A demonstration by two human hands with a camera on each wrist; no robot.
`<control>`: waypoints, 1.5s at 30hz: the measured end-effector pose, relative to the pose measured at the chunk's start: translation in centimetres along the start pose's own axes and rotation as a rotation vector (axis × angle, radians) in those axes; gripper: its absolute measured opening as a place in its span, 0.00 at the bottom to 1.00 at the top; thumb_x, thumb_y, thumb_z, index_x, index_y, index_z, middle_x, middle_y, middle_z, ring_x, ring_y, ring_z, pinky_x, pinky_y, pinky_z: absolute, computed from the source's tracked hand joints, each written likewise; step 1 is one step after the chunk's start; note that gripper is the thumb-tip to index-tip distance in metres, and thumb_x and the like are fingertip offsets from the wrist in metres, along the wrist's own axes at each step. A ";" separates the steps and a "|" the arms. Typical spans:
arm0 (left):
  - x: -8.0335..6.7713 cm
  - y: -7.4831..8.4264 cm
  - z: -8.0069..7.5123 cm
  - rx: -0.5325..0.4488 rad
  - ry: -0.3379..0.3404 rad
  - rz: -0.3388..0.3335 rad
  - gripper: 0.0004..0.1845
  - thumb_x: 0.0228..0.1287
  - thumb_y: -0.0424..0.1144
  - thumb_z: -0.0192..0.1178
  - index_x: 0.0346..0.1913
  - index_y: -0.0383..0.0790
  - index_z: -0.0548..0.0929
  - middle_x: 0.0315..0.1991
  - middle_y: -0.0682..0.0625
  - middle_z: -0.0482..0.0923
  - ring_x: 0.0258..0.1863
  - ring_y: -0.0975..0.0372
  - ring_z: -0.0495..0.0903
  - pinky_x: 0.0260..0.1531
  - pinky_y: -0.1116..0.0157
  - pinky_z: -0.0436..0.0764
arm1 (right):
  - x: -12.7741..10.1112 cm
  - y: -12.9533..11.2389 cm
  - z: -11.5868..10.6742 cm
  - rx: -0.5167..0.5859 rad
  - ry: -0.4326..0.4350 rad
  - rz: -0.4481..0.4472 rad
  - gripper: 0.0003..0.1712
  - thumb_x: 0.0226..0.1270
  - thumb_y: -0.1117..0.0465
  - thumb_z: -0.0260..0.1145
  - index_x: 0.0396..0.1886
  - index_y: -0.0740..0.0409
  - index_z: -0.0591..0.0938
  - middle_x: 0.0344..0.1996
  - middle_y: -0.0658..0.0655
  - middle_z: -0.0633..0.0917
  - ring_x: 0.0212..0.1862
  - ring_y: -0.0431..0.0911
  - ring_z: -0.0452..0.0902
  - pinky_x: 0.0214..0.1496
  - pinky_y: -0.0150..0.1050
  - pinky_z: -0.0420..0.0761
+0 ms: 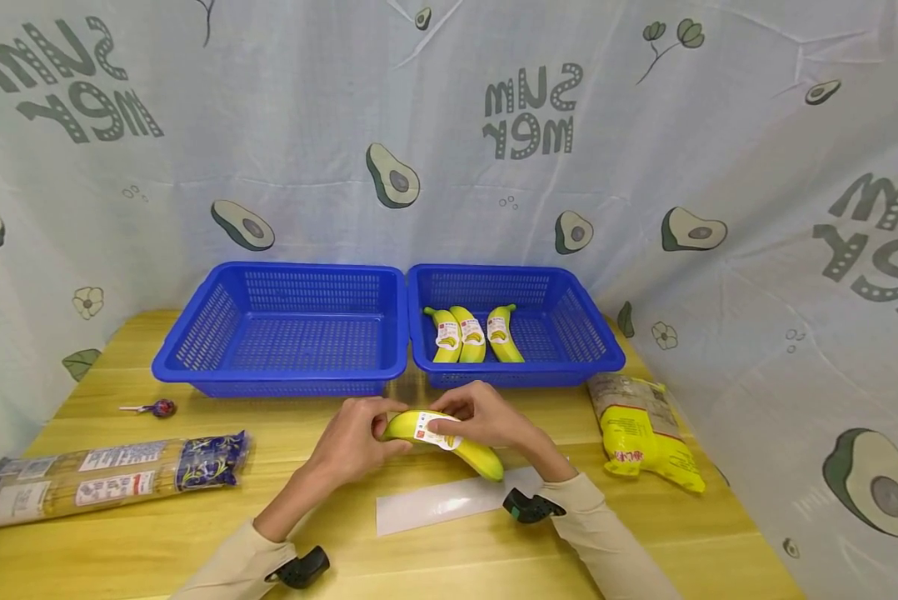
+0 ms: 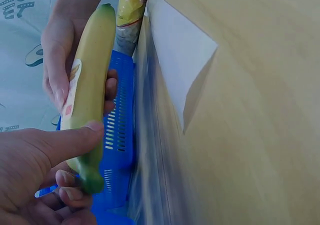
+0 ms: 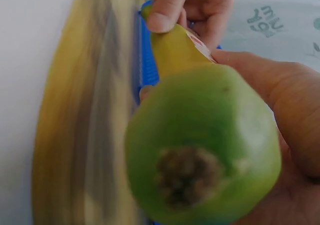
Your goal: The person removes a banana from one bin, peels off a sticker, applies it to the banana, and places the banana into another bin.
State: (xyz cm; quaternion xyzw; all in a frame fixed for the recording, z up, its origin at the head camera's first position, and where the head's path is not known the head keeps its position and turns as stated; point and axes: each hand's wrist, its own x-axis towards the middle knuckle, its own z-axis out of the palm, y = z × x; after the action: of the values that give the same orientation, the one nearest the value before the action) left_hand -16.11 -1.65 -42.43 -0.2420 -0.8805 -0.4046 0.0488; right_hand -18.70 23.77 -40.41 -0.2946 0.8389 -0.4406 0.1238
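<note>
Both hands hold one yellow banana [image 1: 449,440] with green ends just above the wooden table [image 1: 194,508], in front of the two blue baskets. My left hand [image 1: 359,440] grips its stem end, thumb on top [image 2: 70,140]. My right hand [image 1: 482,417] curls over its middle, fingers on the white label [image 1: 434,433]. In the right wrist view the banana's green tip [image 3: 200,150] fills the frame. A white strip of paper [image 1: 449,502] lies under the hands. The right basket [image 1: 584,333] holds three labelled bananas [image 1: 473,333]; the left basket [image 1: 284,329] looks bare inside.
A long packet of noodles [image 1: 104,479] lies at the table's left, with a lollipop [image 1: 157,408] behind it. A yellow bag [image 1: 644,433] lies at the right near the table edge. Patterned cloth [image 1: 449,150] hangs close behind and at both sides.
</note>
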 end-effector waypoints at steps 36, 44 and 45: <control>2.5 2.6 3.0 -1.296 0.120 -0.507 0.25 0.83 0.30 0.56 0.74 0.19 0.67 0.70 0.25 0.75 0.66 0.44 0.83 0.62 0.57 0.87 | -1.7 -3.7 -6.3 0.076 0.191 0.122 0.28 0.84 0.59 0.65 0.74 0.70 0.76 0.54 0.67 0.87 0.43 0.46 0.86 0.43 0.33 0.88; 3.9 3.2 3.2 -1.446 0.221 -0.535 0.16 0.83 0.30 0.57 0.64 0.23 0.74 0.61 0.29 0.82 0.66 0.43 0.82 0.66 0.53 0.84 | -1.1 -4.1 -9.1 0.147 0.216 0.093 0.29 0.87 0.60 0.59 0.80 0.67 0.69 0.54 0.71 0.85 0.42 0.54 0.92 0.43 0.41 0.93; 4.1 3.3 3.2 -1.465 0.235 -0.539 0.15 0.83 0.30 0.57 0.63 0.23 0.75 0.58 0.31 0.84 0.66 0.42 0.82 0.66 0.53 0.83 | -1.0 -4.1 -9.4 0.149 0.225 0.091 0.29 0.88 0.61 0.59 0.80 0.66 0.69 0.54 0.71 0.85 0.41 0.54 0.92 0.43 0.41 0.93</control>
State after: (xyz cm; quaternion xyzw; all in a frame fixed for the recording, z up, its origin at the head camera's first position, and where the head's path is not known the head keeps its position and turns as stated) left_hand -17.81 4.12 -41.21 0.0535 -0.4071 -0.9025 -0.1302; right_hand -20.74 28.83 -31.63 -0.1949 0.8250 -0.5258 0.0705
